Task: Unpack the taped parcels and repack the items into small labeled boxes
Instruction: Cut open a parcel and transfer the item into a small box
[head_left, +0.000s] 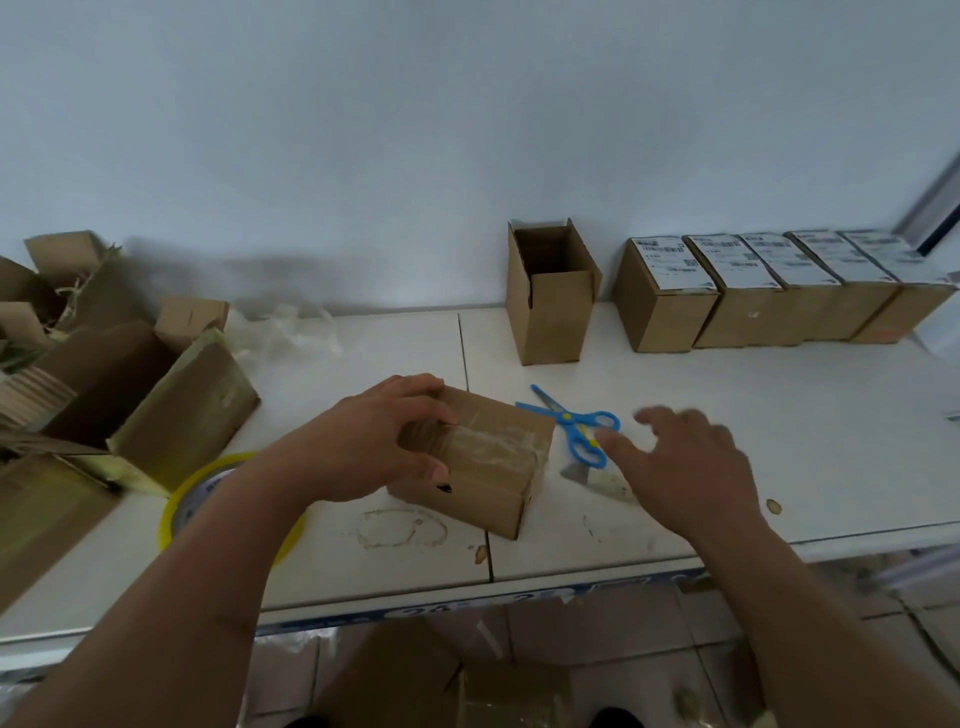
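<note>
A small taped cardboard parcel (493, 462) lies on the white table (727, 467) in front of me. My left hand (379, 441) grips its left end, fingers curled over the top and thumb on the near side. My right hand (675, 462) hovers with fingers spread, just right of the blue scissors (576, 421), which lie beside the parcel; it holds nothing. An open, empty upright box (550, 301) stands behind. Several closed small boxes with white labels (670, 291) line the wall at the right.
Opened cartons with paper filling (119, 374) pile up at the left. A yellow tape roll (208, 493) lies under my left forearm. Crumpled clear plastic (285, 322) sits near the wall. Scraps of peeled tape (597, 478) lie by the scissors. More cardboard lies on the floor below.
</note>
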